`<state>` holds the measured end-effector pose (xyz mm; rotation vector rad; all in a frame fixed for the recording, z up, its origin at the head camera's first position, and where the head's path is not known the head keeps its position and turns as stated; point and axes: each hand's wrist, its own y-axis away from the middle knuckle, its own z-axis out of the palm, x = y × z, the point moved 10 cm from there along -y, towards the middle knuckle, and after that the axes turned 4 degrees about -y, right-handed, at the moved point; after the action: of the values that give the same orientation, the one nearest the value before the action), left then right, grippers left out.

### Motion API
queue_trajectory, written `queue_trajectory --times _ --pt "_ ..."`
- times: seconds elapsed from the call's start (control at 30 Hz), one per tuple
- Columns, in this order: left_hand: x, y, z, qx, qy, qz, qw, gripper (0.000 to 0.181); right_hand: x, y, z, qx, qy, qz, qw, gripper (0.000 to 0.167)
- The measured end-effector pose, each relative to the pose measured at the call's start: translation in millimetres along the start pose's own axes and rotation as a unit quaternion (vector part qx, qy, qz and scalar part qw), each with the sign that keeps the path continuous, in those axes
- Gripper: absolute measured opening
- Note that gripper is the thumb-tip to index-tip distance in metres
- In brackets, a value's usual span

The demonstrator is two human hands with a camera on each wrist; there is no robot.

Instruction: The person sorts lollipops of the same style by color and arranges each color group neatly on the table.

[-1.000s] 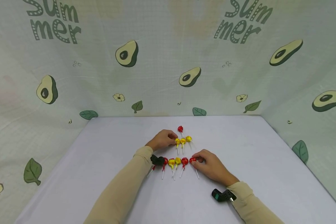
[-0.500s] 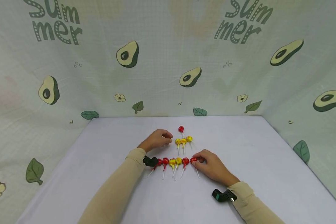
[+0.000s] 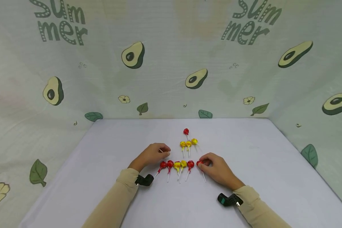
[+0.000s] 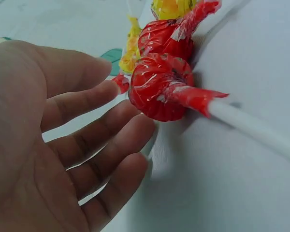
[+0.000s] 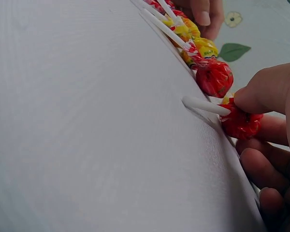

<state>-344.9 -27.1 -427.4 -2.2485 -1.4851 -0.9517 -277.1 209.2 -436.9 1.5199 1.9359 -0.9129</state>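
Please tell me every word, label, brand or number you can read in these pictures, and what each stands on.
"Sum / mer": upper left of the pale, avocado-printed fabric backdrop.
"Sum / mer": again, slanted, upper right of the same backdrop.
Round red-wrapped lollipops and round yellow-wrapped lollipops: any print is too small or blurred to read.

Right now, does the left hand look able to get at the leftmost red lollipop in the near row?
Probably yes: the left hand looks empty and lies close to the leftmost red lollipop, with nothing visible between them.
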Motion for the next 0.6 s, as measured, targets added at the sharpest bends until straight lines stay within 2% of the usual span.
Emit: queue_trajectory --times 0.13,0.33,0.6 --pt "-4.6 9.2 0.7 -0.003 0.004 0.004 1.0 0.022 1.2 0.1 -1.0 0.004 -0.009 0.009 0.9999 0.016" --pt "-14.5 21.0 -1.1 0.01 0.02 0.003 0.9997 0.022 1.2 -1.1 -1.9 0.005 -0.019 0.008 0.9998 0.016" --pt "-20.9 28.9 -1.2 0.022 0.002 0.018 0.9996 0.021 5.0 -1.3 -1.8 0.009 -0.032 0.0 0.9994 0.017"
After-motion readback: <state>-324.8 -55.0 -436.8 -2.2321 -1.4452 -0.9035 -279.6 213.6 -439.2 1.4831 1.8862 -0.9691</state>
